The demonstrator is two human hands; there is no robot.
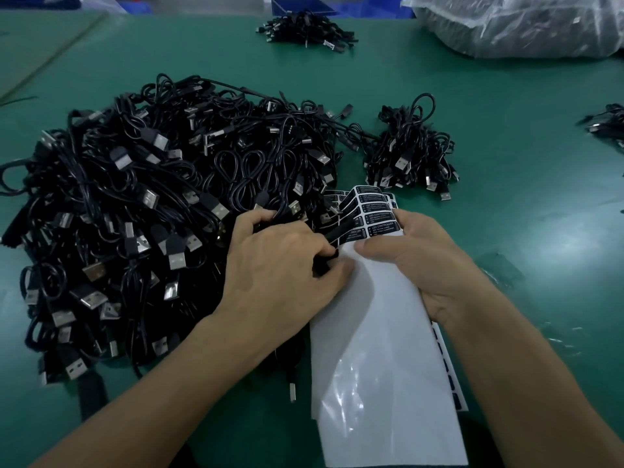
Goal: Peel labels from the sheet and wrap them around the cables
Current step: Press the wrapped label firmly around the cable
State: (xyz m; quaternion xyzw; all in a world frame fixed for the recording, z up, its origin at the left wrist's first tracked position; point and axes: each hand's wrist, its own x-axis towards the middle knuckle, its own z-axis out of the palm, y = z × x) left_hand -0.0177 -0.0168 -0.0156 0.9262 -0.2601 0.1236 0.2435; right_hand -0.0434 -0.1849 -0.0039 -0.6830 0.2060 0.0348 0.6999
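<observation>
A white label sheet [381, 349] lies in front of me, its top part still carrying rows of black labels [374, 211]. My right hand [418, 261] grips the sheet's upper right edge, thumb pressed on the bare white backing. My left hand [287, 265] pinches a black label [332, 239] at the sheet's left edge, and a thin black cable runs under its fingers. A big heap of black USB cables [152, 204] fills the table to the left of the hands.
The green table [523, 204] carries a smaller cable bundle [410, 153] behind the sheet, another bundle [305, 30] at the far edge and one [607, 125] at the right. A clear plastic bag [520, 25] sits far right, a blue bin [300, 5] behind.
</observation>
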